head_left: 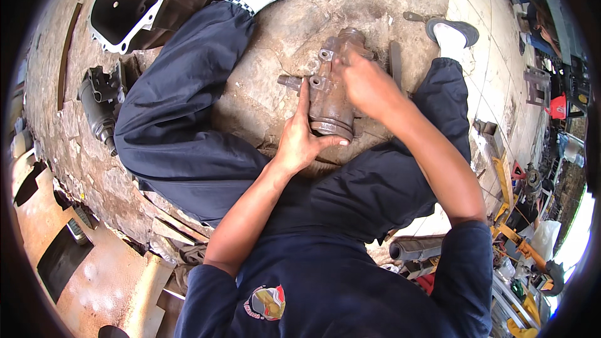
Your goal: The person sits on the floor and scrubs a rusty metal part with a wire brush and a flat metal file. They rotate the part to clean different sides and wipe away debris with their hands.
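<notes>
A worn, rusty cylindrical metal housing [330, 105] with small bolt bosses and a short side fitting [289, 82] lies on the floor between my legs. My left hand [300, 141] braces it from the lower left, index finger along its side and thumb by the lower rim. My right hand [369, 87] is curled over its upper right part; whatever its fingertips grip is hidden. A dark flat bar [395, 62] lies just right of the housing.
A large dark casting [147, 25] and a grey cylindrical part [97, 112] sit at left, beside bent sheet metal [94, 281]. A person [538, 31] is at the upper right edge. Tools, a red item [557, 106] and yellow metal pieces [501, 181] crowd the right.
</notes>
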`<state>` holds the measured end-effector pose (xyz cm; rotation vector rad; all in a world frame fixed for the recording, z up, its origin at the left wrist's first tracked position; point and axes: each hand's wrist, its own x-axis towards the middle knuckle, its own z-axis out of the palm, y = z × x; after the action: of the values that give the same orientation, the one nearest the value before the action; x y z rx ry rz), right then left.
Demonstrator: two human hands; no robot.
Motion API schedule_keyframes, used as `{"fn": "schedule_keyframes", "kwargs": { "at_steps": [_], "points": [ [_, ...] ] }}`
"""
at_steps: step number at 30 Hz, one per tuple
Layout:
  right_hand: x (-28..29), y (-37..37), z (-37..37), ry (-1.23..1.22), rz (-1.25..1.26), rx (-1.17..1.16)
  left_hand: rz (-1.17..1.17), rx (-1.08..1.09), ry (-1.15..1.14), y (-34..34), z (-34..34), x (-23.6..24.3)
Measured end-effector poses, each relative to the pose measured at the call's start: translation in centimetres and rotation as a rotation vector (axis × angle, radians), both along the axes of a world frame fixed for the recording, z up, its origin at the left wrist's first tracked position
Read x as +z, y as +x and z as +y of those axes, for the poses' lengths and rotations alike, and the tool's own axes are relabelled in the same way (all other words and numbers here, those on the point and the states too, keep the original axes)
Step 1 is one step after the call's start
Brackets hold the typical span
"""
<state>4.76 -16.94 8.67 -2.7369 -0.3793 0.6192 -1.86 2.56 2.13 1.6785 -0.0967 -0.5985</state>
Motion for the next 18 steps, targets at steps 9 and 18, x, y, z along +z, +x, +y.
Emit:
{"fn": "schedule_keyframes", "kwargs": {
  "at_steps": [9, 18],
  "points": [
    [-0.6, -0.4, 4.0, -0.192, -0.002, -0.119, -0.005, 0.017, -0.009, 0.0, 0.1, -0.5],
    [-0.8, -0.6, 5.1, -0.244, -0.092, -0.141, 0.045, 0.045, -0.022, 0.2, 0.1, -0.1]
  ]
}}
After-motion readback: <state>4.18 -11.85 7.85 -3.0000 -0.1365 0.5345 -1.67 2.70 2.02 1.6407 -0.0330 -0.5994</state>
